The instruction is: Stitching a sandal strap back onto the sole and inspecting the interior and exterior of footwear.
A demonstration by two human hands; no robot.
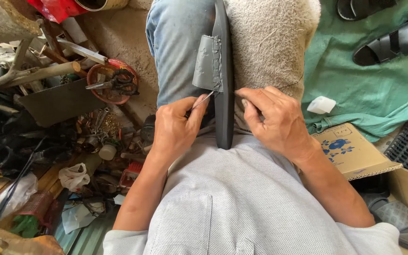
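Head view:
- A black sandal stands on its edge between the person's knees, its sole running from the lap away from the body, with a grey strap on its left side.
- The left hand has its grip pinched together on a thin metal needle, whose tip points up toward the lower edge of the strap.
- The right hand presses against the right side of the sole, its fingers curled together; whether they clamp a thread I cannot tell.
- A beige towel covers the right knee, and blue jeans show on the left one.
- To the left, scissors lie in a round red dish among cluttered tools on the floor.
- To the right, a green cloth carries two more black sandals and a small white block.
- A cardboard box sits just beside the right forearm.
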